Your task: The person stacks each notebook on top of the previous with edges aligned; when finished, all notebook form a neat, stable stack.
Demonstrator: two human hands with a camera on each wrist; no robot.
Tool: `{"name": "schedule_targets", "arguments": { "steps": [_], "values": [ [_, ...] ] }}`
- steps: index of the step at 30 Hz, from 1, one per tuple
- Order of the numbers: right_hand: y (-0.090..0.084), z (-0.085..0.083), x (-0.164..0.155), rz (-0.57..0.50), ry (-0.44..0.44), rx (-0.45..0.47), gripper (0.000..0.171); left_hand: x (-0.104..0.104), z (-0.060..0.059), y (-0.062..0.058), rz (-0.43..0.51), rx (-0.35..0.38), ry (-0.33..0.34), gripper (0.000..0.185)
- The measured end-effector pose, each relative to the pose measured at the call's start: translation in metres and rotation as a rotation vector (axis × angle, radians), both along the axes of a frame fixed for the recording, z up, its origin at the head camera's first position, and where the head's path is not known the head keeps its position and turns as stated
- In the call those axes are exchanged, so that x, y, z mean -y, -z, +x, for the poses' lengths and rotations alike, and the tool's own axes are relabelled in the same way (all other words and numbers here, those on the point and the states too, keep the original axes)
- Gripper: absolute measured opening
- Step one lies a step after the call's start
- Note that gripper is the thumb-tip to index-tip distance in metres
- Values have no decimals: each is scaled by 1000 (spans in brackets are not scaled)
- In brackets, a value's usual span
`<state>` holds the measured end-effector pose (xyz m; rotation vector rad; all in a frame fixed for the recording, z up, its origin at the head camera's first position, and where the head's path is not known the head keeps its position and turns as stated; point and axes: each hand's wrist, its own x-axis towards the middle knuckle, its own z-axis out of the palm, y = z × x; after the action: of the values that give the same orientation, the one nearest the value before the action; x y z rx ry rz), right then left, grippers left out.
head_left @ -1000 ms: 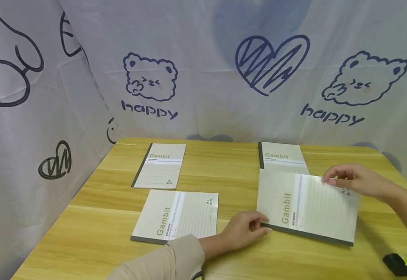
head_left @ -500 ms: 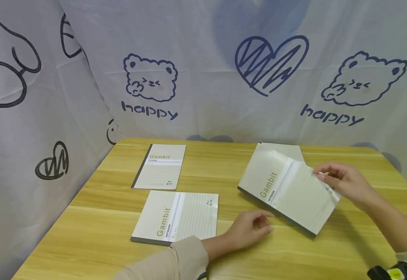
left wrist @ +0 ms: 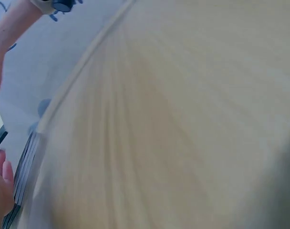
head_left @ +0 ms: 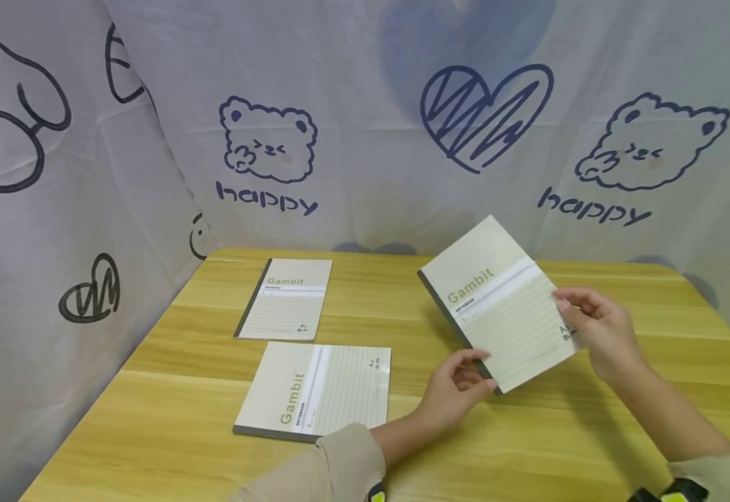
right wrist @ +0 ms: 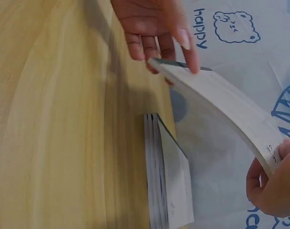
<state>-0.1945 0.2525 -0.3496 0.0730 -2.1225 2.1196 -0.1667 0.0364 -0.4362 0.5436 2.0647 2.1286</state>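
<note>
Presently I hold the raised notebook off the table, tilted, its dark spine toward the left. My right hand pinches its right edge, thumb on the cover and fingers behind. My left hand touches its lower corner with curled fingertips; whether they clamp it or only steady it, I cannot tell. The right wrist view shows the book bowed between both hands, and below it a stack of notebooks lying flat on the wood near the back edge. Well apart to the left lie two more: the near notebook turned sideways, the far notebook just behind it. A printed cloth backdrop stands behind the table. The left wrist view is blurred.
</note>
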Motion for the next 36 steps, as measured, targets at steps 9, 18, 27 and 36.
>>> {"name": "schedule_targets", "arguments": {
  "steps": [9,18,27,36],
  "values": [
    [19,-1,-6,83,45,119,14,0,-12,-2,14,28,-106,33],
    [34,1,-20,393,21,72,14,10,-34,-5,-42,12,-30,34],
    [47,-2,-34,511,-65,34,26,16,-54,-12,-177,-36,45,42],
    [59,-14,-38,556,-60,64,49,14,-74,-11,-259,-74,57,45]
  ]
}}
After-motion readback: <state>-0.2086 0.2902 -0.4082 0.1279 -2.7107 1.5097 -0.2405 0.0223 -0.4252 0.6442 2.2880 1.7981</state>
